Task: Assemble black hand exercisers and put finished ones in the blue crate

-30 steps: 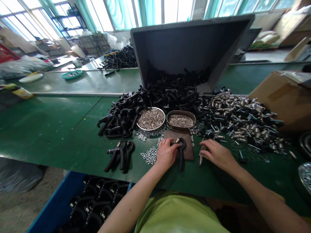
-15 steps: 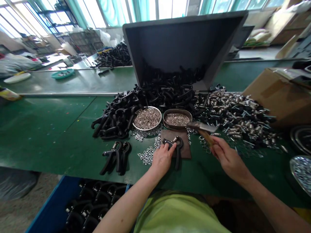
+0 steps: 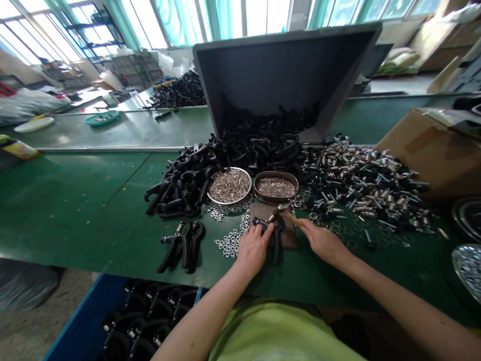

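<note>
My left hand (image 3: 253,246) presses down on a black plastic hand-grip part (image 3: 277,235) that lies on a small brown pad (image 3: 289,238) on the green table. My right hand (image 3: 322,241) is wrapped round the wooden handle of a small hammer (image 3: 286,215), and the metal head rests on the silver end of the part. Loose silver nuts (image 3: 230,240) lie just left of my left hand. Two round dishes of small metal pieces, a silver dish (image 3: 229,185) and a brown dish (image 3: 276,187), sit right behind the pad.
A heap of black grip parts (image 3: 225,160) spills from a tilted dark bin (image 3: 285,75). A pile of metal springs and bolts (image 3: 368,180) lies to the right, by a cardboard box (image 3: 436,150). Finished grippers (image 3: 182,243) lie left; a blue crate (image 3: 124,321) sits below the table's edge.
My right hand first lay on the table, then lifted the hammer up, and has now brought its head down onto the part. My left hand has stayed on the part.
</note>
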Motion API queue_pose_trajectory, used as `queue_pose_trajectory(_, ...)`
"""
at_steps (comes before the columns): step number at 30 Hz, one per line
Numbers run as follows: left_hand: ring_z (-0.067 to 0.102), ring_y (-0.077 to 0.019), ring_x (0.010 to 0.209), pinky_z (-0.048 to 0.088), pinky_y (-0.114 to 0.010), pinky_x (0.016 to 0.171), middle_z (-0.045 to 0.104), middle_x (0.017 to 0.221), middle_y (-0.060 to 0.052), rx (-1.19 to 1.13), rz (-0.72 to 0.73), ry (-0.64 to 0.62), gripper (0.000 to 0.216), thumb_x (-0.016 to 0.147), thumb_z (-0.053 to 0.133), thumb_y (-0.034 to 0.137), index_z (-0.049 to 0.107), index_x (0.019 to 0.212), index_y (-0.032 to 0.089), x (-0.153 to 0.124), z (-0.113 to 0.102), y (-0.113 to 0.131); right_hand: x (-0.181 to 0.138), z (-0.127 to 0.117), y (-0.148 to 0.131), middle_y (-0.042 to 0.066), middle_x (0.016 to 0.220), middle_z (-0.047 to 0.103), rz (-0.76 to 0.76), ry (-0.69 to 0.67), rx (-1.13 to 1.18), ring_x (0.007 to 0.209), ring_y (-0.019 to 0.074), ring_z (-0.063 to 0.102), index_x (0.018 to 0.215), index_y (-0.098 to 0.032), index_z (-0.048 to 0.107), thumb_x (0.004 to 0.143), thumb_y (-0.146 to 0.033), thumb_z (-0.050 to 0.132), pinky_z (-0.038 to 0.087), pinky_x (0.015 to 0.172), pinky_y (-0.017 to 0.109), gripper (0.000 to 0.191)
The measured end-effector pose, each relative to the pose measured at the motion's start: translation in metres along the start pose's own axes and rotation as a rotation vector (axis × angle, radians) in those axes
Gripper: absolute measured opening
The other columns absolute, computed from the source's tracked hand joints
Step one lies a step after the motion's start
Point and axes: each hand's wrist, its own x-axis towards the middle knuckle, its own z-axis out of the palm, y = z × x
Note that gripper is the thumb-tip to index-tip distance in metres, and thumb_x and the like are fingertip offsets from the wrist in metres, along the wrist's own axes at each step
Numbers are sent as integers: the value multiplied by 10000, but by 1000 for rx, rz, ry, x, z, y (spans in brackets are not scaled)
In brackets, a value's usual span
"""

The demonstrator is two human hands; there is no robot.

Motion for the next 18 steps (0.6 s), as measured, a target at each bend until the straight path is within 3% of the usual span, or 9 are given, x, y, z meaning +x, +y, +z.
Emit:
queue_pose_trajectory(3,525,-206,928,461,-297,743,543,1020,-71,-9,-1,32,517,867,401,134,385,1358,293,-3,8,-3,1,0,2,68,819,703,44,-68,25,699,224,664,1104,-209,559,934,-316,286,444,611,292,339)
queue_pose_trajectory(8,530,-211,993,456,-329,841,578,1064,-88,-168,-83,177,377,881,453,215,453,1258,199,-11,20,-9,-25,-33,-28,6,647,627,-7,138,254,534,155,590,1178,-217,515,937,-380,284,431,523,252,372)
queue_pose_trajectory(11,539,-215,975,457,-355,856,589,1024,-88,-215,-140,188,243,871,477,234,514,1105,183,-11,21,-9,-38,-29,-34,18,643,615,-70,251,297,523,155,578,1165,-214,505,936,-378,252,422,501,252,378)
queue_pose_trajectory(16,550,-216,948,465,-344,833,585,986,-82,-206,-149,148,163,850,483,205,525,1006,188,-6,18,-6,-33,-4,-27,49,799,702,-75,-74,29,640,211,656,1054,-248,569,903,-318,352,429,546,273,273)
queue_pose_trajectory(18,549,-218,945,465,-339,827,583,986,-83,-204,-147,146,163,841,489,201,523,1000,188,-6,17,-5,-31,-6,-30,46,835,710,-59,-54,65,680,211,670,1116,-254,540,926,-319,307,441,574,273,308)
